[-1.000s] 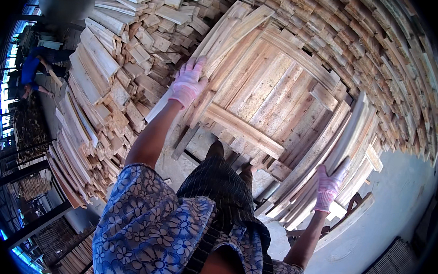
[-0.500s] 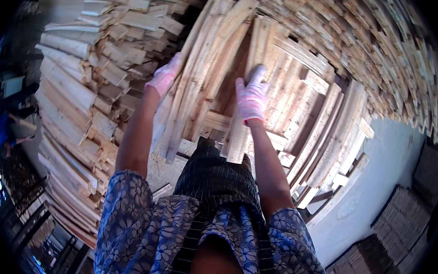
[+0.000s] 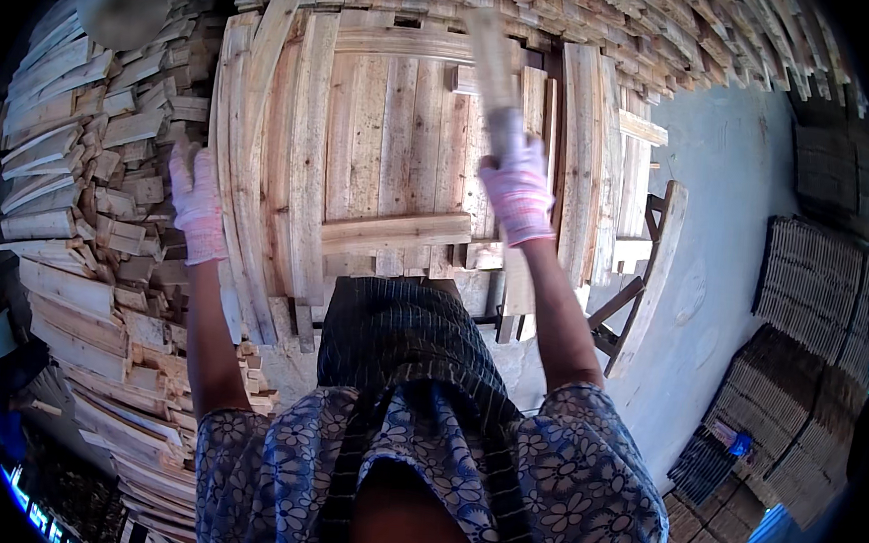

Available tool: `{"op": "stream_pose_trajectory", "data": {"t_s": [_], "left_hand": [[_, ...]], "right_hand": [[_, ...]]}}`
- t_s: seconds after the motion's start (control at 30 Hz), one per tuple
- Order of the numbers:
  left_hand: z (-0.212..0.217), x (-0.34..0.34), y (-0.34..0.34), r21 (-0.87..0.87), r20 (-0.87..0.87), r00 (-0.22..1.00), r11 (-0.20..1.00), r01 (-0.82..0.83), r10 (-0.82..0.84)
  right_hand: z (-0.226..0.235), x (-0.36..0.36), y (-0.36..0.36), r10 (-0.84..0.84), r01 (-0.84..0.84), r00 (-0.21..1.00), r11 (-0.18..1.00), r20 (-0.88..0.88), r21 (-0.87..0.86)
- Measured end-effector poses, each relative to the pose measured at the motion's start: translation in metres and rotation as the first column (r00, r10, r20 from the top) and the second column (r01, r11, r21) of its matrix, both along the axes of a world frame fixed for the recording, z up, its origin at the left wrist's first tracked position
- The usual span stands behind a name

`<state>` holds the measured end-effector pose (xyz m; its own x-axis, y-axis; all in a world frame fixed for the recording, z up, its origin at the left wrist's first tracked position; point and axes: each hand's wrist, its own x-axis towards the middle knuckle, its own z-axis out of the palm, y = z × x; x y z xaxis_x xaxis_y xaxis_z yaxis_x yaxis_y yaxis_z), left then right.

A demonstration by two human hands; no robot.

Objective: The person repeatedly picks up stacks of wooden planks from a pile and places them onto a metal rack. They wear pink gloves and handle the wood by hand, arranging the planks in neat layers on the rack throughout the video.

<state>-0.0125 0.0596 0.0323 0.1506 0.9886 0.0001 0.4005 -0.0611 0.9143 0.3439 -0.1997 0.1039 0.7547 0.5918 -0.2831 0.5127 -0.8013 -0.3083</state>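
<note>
Plank (image 3: pixel 488 61), a blurry one, clasped in the right hand (image 3: pixel 517 189), over the right part of the laid boards (image 3: pixel 398 140)! Across to the left, the left hand (image 3: pixel 195 202) (both wear pink-and-white gloves (image 3: pixel 203 223)) has its fingers spread, grasping nothing, just beside the long edge boards (image 3: pixel 229 139), with a heap of offcuts (image 3: pixel 135 129) beyond it on that side.

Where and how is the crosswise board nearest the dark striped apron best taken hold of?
Probably around its middle, coming from the apron side and gripping both long edges. The crosswise board lies across the lengthwise boards, its long edges running left to right, and its left end sits close to the left-hand boards, leaving less room there.
</note>
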Motion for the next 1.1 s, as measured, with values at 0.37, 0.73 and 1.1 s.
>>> {"op": "stream_pose_trajectory", "data": {"t_s": [0.37, 0.73, 1.1], "left_hand": [[-0.036, 0.317, -0.306, -0.621, 0.040, 0.840, 0.645, 0.445, -0.542], [-0.077, 0.336, -0.334, -0.702, 0.320, 0.902, 0.566, 0.432, -0.291], [-0.006, 0.183, -0.119, -0.704, 0.136, 0.940, 0.637, 0.314, -0.313]], "right_hand": [[-0.028, 0.132, -0.095, -0.005, 0.040, 0.990, 0.968, 0.142, -0.249], [-0.017, 0.200, -0.215, -0.122, 0.129, 0.992, 0.954, -0.042, 0.269], [-0.030, 0.092, -0.119, -0.047, 0.067, 0.992, 0.981, -0.113, 0.182]]}}
